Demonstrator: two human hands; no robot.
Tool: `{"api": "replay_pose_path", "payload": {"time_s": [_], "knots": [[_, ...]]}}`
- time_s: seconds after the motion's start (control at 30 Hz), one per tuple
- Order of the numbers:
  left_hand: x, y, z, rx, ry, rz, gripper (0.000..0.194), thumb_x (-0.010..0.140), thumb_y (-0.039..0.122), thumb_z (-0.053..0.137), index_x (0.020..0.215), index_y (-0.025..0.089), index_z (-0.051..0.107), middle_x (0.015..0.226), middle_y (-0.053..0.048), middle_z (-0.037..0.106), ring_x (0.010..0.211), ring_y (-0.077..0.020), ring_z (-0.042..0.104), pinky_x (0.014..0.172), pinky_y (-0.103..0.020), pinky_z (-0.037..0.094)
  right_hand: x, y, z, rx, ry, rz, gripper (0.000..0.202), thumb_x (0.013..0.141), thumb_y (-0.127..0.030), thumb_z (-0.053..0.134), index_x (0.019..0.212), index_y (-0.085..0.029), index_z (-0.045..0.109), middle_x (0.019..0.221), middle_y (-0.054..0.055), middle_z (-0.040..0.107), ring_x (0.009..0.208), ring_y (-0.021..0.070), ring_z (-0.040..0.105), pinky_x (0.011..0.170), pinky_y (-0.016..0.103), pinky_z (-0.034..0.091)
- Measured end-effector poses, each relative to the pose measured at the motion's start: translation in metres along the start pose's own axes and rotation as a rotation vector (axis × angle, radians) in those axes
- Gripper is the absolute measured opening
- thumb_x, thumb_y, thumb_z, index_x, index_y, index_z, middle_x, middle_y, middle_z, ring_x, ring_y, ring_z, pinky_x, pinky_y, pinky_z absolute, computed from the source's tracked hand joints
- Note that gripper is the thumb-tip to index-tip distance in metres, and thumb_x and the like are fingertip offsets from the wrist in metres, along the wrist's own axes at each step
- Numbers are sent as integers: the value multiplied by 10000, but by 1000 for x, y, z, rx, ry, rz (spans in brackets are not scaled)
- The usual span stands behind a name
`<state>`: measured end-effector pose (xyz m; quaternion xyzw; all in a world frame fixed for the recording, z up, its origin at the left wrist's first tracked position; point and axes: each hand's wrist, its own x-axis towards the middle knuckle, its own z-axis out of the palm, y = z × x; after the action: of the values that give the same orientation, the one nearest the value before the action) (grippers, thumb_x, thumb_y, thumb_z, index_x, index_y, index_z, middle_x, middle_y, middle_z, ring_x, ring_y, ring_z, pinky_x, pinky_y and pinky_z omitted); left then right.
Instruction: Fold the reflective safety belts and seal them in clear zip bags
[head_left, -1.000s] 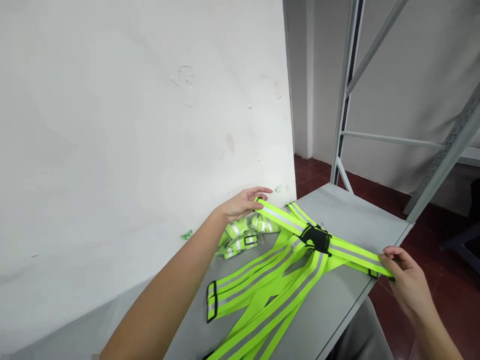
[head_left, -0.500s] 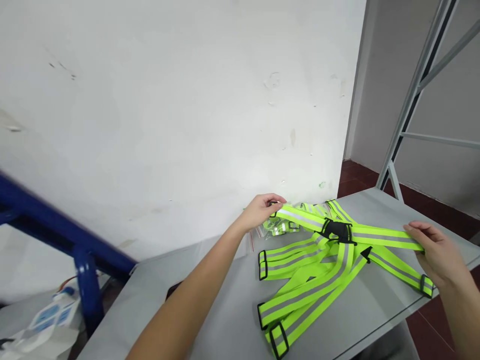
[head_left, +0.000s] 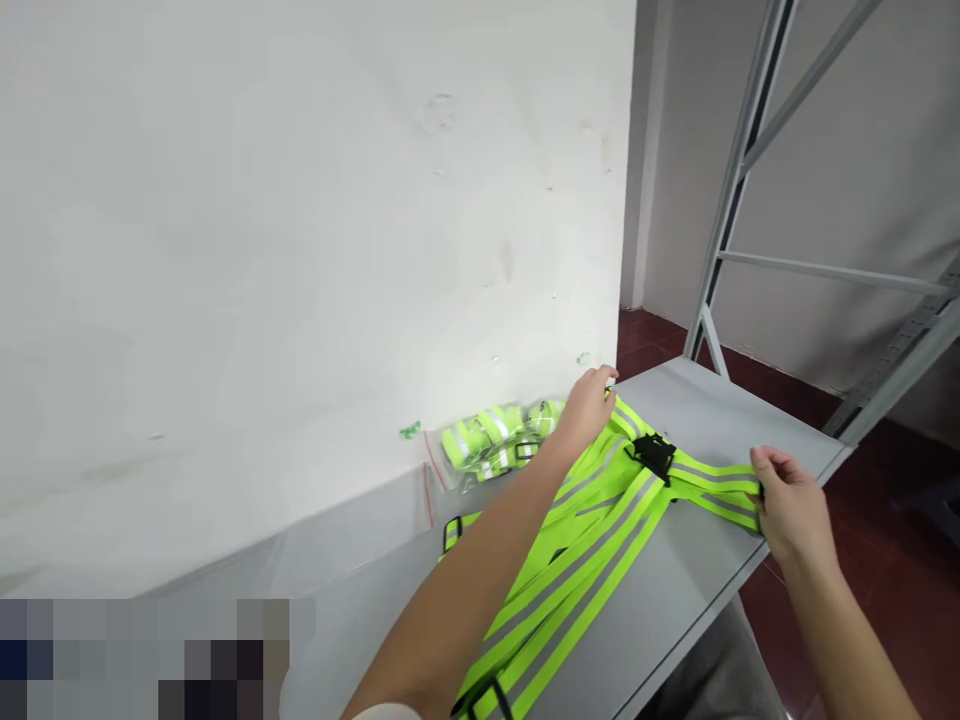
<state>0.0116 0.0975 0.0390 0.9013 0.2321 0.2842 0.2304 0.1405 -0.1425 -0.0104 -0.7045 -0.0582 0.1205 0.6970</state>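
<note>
Bright green straps (head_left: 585, 570) with grey reflective stripes and black buckles lie spread over the grey table. Several of them meet at a black joining piece (head_left: 654, 455). My left hand (head_left: 592, 405) is closed on the far end of one strap, near the wall. At the right, my right hand (head_left: 795, 505) pinches the end of another strap by the table's front edge. My left forearm covers part of the straps. Clear plastic bags with rolled green straps (head_left: 487, 435) sit against the wall, left of my left hand.
A white wall (head_left: 337, 250) rises behind the grey table (head_left: 697, 400). A grey metal frame (head_left: 739, 190) stands at the table's far right end. Red-brown floor shows beyond the edges. The lower left corner is pixelated.
The view has turned to the right. My left hand has moved to the far side with a strap end, and the strap by my right hand now lies over another one.
</note>
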Motion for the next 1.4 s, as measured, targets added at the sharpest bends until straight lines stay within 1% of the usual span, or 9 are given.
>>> {"api": "replay_pose_path", "payload": {"time_s": [0.27,0.4,0.63,0.83,0.97,1.07,1.2,1.3,1.4], "knots": [[-13,20,67,-21,-392,136,334,788,166,579,1120,203,599,1000,-53,592,839,-196,609,784,-310,489,-18,-9,6,244,-151,105,489,578,-500,822,915,-205,628,823,-29,552,627,96,525,532,210,459],[-21,18,63,-63,-461,167,421,820,258,594,1236,252,530,1062,-39,577,952,-198,595,838,-306,489,-20,-10,-2,280,-179,171,453,565,-439,841,902,-218,635,802,-29,586,650,112,556,579,215,494],[-57,21,52,78,-65,-3,749,839,408,608,1461,267,216,1456,-120,320,1346,-339,291,1081,-531,281,-19,5,-12,315,-240,301,521,533,-313,880,999,-231,662,873,-34,605,783,111,592,677,171,528],[-139,29,39,229,-455,143,638,892,429,511,1462,280,267,1527,-98,295,1378,-341,284,1093,-563,285,-28,2,-13,317,-360,318,487,608,-333,838,1042,-244,636,674,-54,546,530,89,480,480,208,492],[-167,19,25,309,-521,152,533,936,239,400,1457,299,304,1536,-54,313,1400,-320,268,1097,-554,300,-43,-11,-15,302,-292,207,394,614,-333,833,949,-255,642,622,-76,472,445,64,406,433,216,458],[-173,15,7,319,-549,210,574,881,120,420,1413,332,385,1523,-23,341,1407,-319,255,1088,-547,320,-54,-19,-15,253,-318,151,273,668,-399,801,825,-236,649,705,-41,543,501,84,498,483,227,489],[-166,26,-9,292,-549,224,431,842,109,478,1212,305,580,1496,-22,381,1388,-344,279,1064,-588,320,-58,-27,-8,177,-607,131,349,674,-477,784,873,-204,697,856,60,658,769,205,631,632,308,556],[-151,43,0,183,-447,183,238,852,144,485,1032,226,617,1454,-57,427,1354,-301,339,1067,-521,345,-53,-33,-2,67,-874,106,521,637,-383,828,1105,-223,665,1012,83,675,933,237,629,766,351,546],[-136,56,21,9,-300,69,338,842,198,511,1180,184,501,1380,-121,480,1307,-262,406,1056,-450,383,-44,-38,6,-133,-967,-18,484,702,-345,767,1153,-234,631,1013,67,665,892,217,621,715,331,526]]}}
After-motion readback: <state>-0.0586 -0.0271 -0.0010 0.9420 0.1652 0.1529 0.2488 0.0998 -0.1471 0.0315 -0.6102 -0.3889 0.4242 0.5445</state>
